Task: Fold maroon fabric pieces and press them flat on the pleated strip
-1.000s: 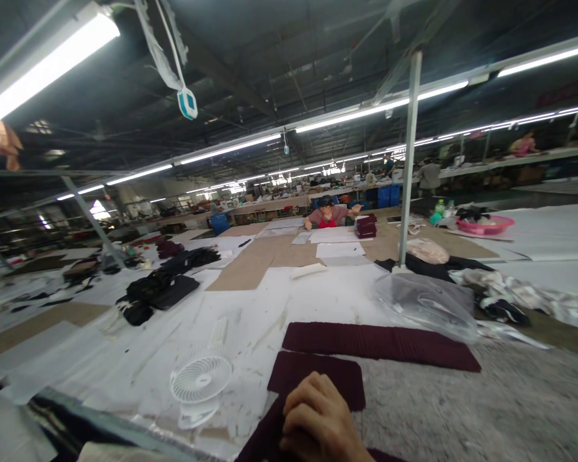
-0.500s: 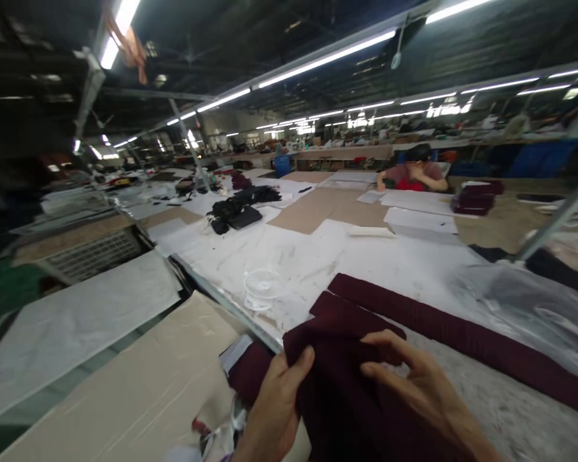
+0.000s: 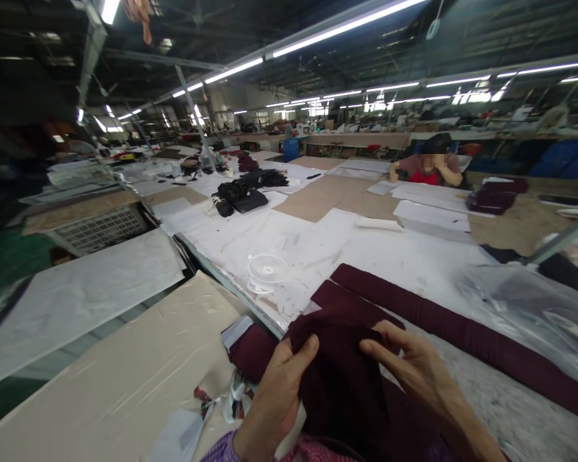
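Observation:
A dark maroon piece of fabric (image 3: 341, 366) hangs between my two hands, over the near edge of the table. My left hand (image 3: 284, 385) is closed on its left side, thumb on top. On the right, my right hand (image 3: 404, 359) pinches the cloth between thumb and fingers. Just beyond lies a flat maroon strip (image 3: 443, 321), running toward the right edge, with a shorter maroon piece partly hidden behind the held cloth. Left of my left hand sits a folded maroon bundle (image 3: 250, 350) with a pale grey end.
A small white fan (image 3: 266, 273) stands on the white table (image 3: 308, 247). Black fabric (image 3: 243, 192) lies farther back. Clear plastic (image 3: 520, 308) and a metal post (image 3: 566, 234) are at right. Another person (image 3: 428, 163) leans on the far side. A cream-covered surface (image 3: 125, 372) spreads left.
The view has shifted slightly, so the scene sits a little differently. My right hand's fingers have closed in on the maroon fabric, and its upper edge is now bunched between my hands.

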A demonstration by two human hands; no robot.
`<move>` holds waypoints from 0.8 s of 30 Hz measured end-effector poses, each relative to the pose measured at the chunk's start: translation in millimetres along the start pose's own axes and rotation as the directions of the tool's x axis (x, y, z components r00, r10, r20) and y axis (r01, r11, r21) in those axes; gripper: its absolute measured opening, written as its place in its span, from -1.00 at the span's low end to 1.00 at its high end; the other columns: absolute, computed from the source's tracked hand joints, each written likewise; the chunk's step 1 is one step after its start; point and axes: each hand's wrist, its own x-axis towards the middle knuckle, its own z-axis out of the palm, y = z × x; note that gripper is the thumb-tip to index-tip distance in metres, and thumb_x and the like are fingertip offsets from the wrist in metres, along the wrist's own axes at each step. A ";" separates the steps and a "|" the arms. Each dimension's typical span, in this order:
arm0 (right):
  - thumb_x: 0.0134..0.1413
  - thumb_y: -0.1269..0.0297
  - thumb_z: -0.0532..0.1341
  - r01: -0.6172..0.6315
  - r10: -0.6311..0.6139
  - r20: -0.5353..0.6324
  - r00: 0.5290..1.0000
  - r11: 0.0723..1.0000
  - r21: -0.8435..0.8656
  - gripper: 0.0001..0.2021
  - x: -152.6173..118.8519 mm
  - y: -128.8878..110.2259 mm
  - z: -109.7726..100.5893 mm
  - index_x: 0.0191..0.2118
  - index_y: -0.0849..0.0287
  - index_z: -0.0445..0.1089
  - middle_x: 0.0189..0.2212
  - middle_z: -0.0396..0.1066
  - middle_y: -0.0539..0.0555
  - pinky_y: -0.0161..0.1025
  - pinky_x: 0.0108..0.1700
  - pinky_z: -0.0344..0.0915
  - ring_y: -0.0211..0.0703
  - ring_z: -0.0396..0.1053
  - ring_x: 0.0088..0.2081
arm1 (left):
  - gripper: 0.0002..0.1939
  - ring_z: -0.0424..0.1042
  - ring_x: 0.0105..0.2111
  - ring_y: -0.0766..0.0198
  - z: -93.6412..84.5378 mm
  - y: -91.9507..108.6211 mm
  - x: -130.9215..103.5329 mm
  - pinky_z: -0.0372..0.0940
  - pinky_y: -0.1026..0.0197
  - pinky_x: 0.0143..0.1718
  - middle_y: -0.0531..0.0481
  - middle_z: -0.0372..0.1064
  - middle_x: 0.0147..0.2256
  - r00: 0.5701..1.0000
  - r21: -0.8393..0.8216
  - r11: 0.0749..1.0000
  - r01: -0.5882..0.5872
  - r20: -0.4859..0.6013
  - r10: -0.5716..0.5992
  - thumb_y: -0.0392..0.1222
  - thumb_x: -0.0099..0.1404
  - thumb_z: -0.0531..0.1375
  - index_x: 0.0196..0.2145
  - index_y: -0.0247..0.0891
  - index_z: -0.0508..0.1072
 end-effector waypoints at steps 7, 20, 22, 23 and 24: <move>0.03 0.19 0.23 0.050 -0.047 -0.058 0.997 0.997 0.051 -0.87 1.0 4.4 -0.6 -0.38 0.12 0.46 -0.46 0.40 0.00 -0.30 -0.36 0.28 -0.20 0.32 -0.40 | -0.63 0.45 -0.07 0.10 2.6 -2.8 2.8 0.27 0.06 0.05 -0.13 0.54 -0.18 0.993 -0.057 0.998 0.025 0.120 -0.018 -0.22 0.15 0.28 -0.06 -0.33 0.44; -0.04 0.26 0.27 0.061 -0.054 -0.059 0.997 0.990 0.124 -0.78 10.7 9.3 10.3 -0.19 0.07 0.43 -0.34 0.44 0.03 -0.24 -0.24 0.36 -0.15 0.39 -0.29 | -0.67 0.41 -0.02 0.09 1.7 -7.2 9.9 0.20 0.03 0.12 -0.14 0.51 -0.11 0.996 -0.082 0.996 -0.038 0.078 0.045 -0.22 0.18 0.25 -0.07 -0.31 0.48; -0.02 0.26 0.27 0.081 -0.065 -0.094 0.993 0.981 0.177 -0.66 10.4 13.2 13.9 -0.06 0.02 0.34 -0.22 0.42 0.04 -0.24 -0.21 0.36 -0.17 0.38 -0.26 | -0.67 0.41 -0.02 0.08 2.2 -5.3 10.2 0.19 0.02 0.13 -0.14 0.52 -0.13 0.998 -0.116 0.993 -0.038 0.055 0.044 -0.23 0.18 0.25 -0.08 -0.33 0.48; -0.01 0.25 0.28 0.095 -0.073 -0.116 0.991 0.976 0.194 -0.61 9.7 15.2 15.5 -0.01 -0.01 0.30 -0.19 0.40 0.04 -0.24 -0.21 0.36 -0.19 0.36 -0.26 | -0.68 0.42 -0.02 0.07 2.1 -3.6 10.1 0.19 0.02 0.13 -0.14 0.53 -0.14 0.997 -0.125 0.991 -0.044 0.052 0.051 -0.24 0.17 0.26 -0.09 -0.33 0.49; -0.01 0.23 0.28 0.110 -0.084 -0.135 0.987 0.974 0.200 -0.59 9.0 17.2 16.8 0.01 -0.02 0.28 -0.18 0.38 0.03 -0.25 -0.21 0.35 -0.20 0.35 -0.27 | -0.68 0.42 -0.02 0.07 1.9 -1.7 9.7 0.19 0.01 0.13 -0.14 0.53 -0.15 0.997 -0.131 0.990 -0.050 0.053 0.057 -0.24 0.16 0.26 -0.09 -0.33 0.49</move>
